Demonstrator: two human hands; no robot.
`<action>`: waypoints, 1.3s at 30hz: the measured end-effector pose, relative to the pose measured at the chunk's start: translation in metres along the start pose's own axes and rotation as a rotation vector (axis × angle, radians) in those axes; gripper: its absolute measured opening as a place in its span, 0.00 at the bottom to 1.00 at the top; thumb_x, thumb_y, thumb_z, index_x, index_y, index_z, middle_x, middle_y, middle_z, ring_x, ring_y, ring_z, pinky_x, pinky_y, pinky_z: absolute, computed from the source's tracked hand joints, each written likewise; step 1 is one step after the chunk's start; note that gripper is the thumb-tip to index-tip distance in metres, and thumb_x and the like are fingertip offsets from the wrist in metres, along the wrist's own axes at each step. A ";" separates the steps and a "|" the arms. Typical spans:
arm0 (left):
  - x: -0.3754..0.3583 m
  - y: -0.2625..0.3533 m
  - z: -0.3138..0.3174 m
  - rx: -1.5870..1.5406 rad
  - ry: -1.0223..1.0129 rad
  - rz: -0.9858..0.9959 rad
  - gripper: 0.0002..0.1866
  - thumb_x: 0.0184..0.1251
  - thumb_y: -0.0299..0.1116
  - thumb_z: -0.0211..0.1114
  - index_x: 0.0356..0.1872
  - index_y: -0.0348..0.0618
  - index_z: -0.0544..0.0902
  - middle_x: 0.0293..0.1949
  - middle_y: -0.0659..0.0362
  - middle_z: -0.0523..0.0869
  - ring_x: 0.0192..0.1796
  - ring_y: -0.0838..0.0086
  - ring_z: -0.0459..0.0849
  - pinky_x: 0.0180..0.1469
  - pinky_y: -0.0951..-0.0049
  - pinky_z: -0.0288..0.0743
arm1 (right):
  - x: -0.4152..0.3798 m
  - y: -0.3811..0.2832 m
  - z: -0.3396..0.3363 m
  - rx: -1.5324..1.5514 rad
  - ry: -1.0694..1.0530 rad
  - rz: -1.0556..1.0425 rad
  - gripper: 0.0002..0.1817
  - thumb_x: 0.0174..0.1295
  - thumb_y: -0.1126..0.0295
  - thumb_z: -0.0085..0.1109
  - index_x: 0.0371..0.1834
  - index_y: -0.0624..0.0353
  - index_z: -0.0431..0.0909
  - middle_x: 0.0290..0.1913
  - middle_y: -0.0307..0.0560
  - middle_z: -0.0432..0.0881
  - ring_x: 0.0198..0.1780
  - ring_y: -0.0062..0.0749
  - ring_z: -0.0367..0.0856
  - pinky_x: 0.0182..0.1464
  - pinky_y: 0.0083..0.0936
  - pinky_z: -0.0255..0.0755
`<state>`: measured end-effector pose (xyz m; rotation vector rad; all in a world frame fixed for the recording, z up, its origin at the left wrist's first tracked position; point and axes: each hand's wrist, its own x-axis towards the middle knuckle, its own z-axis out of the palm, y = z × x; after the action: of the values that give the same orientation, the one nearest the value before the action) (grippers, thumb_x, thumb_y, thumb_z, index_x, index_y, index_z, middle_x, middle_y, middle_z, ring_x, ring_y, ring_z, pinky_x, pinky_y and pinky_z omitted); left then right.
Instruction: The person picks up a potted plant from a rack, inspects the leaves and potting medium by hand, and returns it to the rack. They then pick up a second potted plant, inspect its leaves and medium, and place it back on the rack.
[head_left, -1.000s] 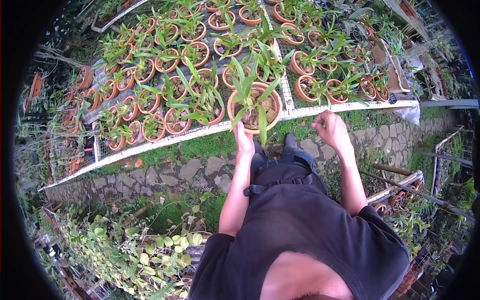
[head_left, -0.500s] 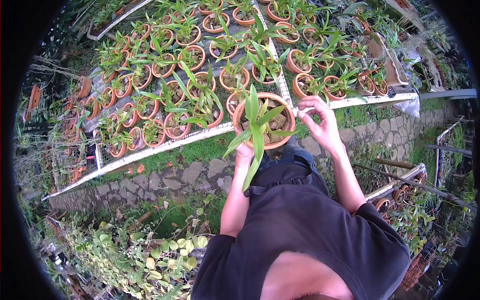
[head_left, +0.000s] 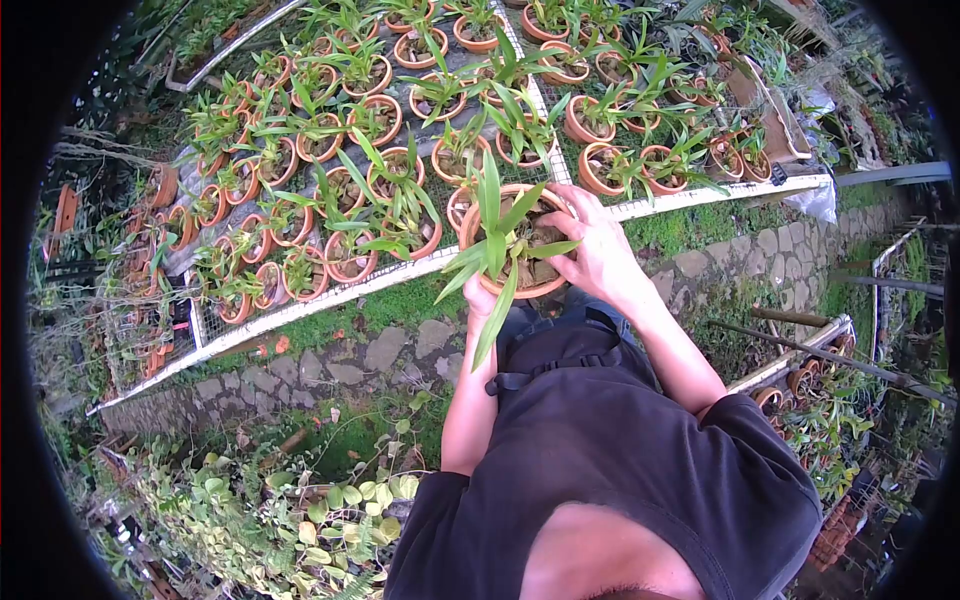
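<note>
A terracotta pot (head_left: 515, 293) holds a leafy green plant (head_left: 497, 240) with long narrow leaves rooted in chunky brown potting material. My left hand (head_left: 482, 297) supports the pot from its lower left side, its fingers mostly hidden beneath. Over the right rim reaches my right hand (head_left: 600, 245), thumb and forefinger apart, fingertips at the potting material inside. One leaf tip lies between that thumb and forefinger; I see no object gripped there.
Beyond the pot, a mesh-topped bench (head_left: 645, 208) with a white edge carries rows of similar potted plants (head_left: 405, 235). A stone path (head_left: 385, 345) runs in front of it. Leafy vines (head_left: 340, 495) grow at lower left, and a rail (head_left: 830, 360) stands at right.
My right hand has moved left and down, from beside the pot to inside its right rim. The pot has shifted slightly left, still held in my left hand.
</note>
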<state>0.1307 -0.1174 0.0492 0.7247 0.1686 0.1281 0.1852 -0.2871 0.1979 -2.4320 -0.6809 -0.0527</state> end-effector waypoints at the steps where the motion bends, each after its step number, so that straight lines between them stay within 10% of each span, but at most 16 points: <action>1: 0.000 0.000 0.000 0.001 0.003 0.001 0.27 0.80 0.47 0.44 0.73 0.45 0.64 0.64 0.53 0.77 0.63 0.62 0.79 0.66 0.58 0.74 | 0.000 -0.002 0.000 0.004 0.002 0.006 0.24 0.48 0.70 0.72 0.52 0.61 0.81 0.68 0.59 0.70 0.69 0.54 0.68 0.71 0.45 0.64; 39: 0.022 0.028 0.030 0.100 0.062 -0.111 0.27 0.83 0.47 0.42 0.75 0.44 0.62 0.70 0.53 0.71 0.70 0.63 0.72 0.73 0.56 0.66 | -0.005 -0.011 -0.010 -0.112 0.075 0.010 0.16 0.57 0.70 0.67 0.47 0.64 0.78 0.38 0.53 0.82 0.46 0.49 0.76 0.48 0.41 0.68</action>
<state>0.1560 -0.1121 0.0873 0.8095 0.2753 0.0364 0.1765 -0.2874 0.2109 -2.5262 -0.6478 -0.1811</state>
